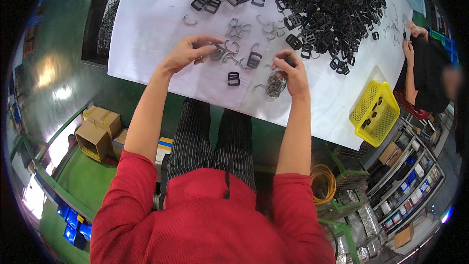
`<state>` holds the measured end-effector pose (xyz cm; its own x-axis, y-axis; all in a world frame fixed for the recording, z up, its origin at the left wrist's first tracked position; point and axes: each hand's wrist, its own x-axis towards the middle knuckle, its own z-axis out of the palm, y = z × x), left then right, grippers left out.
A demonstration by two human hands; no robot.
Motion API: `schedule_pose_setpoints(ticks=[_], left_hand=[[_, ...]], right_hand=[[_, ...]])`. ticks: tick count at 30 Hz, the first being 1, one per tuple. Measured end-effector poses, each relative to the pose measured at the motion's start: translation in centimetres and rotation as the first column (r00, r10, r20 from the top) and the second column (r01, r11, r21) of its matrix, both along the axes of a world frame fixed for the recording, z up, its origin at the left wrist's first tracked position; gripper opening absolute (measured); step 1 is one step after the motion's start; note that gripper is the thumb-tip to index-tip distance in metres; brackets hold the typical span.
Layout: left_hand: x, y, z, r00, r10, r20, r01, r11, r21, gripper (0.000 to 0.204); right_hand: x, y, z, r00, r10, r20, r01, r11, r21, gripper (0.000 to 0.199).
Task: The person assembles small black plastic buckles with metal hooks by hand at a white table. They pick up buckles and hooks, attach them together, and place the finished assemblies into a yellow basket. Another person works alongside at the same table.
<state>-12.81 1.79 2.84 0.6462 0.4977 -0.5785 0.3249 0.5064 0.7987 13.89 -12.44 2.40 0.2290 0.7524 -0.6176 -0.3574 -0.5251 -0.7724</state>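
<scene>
A black buckle (289, 61) is in my right hand (296, 77), pinched between thumb and fingers. Just beside and below that hand lies a tangle of thin silver wire clips (275, 87). My left hand (189, 54) hovers over the white table with fingers stretched and slightly apart, its fingertips at a few bent metal clips (230, 54). Whether it touches one is hard to see. Between my hands lie two loose black buckles, one upper (254, 60) and one nearer me (233, 78). More metal clips (238, 28) are scattered farther off.
A big heap of black buckles (327, 10) covers the table's far right. A yellow basket (375, 112) with a few black parts sits at the right edge. A dark tray (93, 29) stands left of the table (141, 44). Another person's hands (411, 39) work at far right.
</scene>
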Motion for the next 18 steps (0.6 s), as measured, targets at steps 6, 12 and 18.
schedule_pose_setpoints(ticks=[6,12,18], left_hand=[[-0.8,-1.0,-1.3,0.911,0.394,0.122,-0.322,0.865,-0.385,0.017],[0.3,-3.3,-4.0,0.905,0.226,-0.362,0.138,0.647,0.750,0.029],[-1.6,-0.8,-3.9,0.998,0.033,-0.045,-0.024,0.984,0.177,0.019]], right_hand=[[-5.1,1.4,-2.8,0.449,0.348,0.823,-0.181,0.937,-0.298,0.033],[-3.9,-0.3,0.2,0.981,-0.026,-0.190,0.036,0.998,0.049,0.023],[-6.1,-1.7,-0.7,0.983,0.181,-0.016,-0.181,0.968,-0.176,0.022]])
